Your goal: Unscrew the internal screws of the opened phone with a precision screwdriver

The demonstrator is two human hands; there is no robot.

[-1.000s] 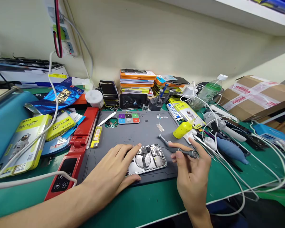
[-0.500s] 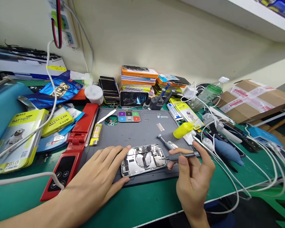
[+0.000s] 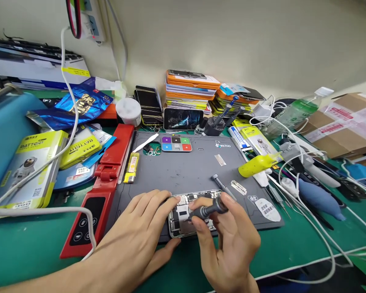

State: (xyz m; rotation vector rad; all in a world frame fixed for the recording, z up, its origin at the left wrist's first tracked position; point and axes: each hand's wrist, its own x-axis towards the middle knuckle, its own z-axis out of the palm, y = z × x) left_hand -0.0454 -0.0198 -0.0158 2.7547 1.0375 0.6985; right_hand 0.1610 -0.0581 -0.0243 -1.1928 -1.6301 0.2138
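An opened phone lies on the grey work mat, its inner metal plate and small parts exposed. My left hand grips its left end, thumb along the near edge and fingers over the far left corner. A dark screwdriver sits in the closed fingers of my right hand. It tilts over the phone, its tip pointing at the left-middle of the inside; whether the tip touches cannot be made out. My right hand covers much of the phone's right half. Just beyond lies a second grey screwdriver.
A flat razor blade and a yellow bottle lie to the right. A red folding device borders the mat's left. Behind stand a propped phone and stacked boxes. White cables run along the right.
My right hand has carried the screwdriver leftward from the phone's right end to its left-middle, and it now tilts differently. My left hand stays on the phone. The whole view has shifted.
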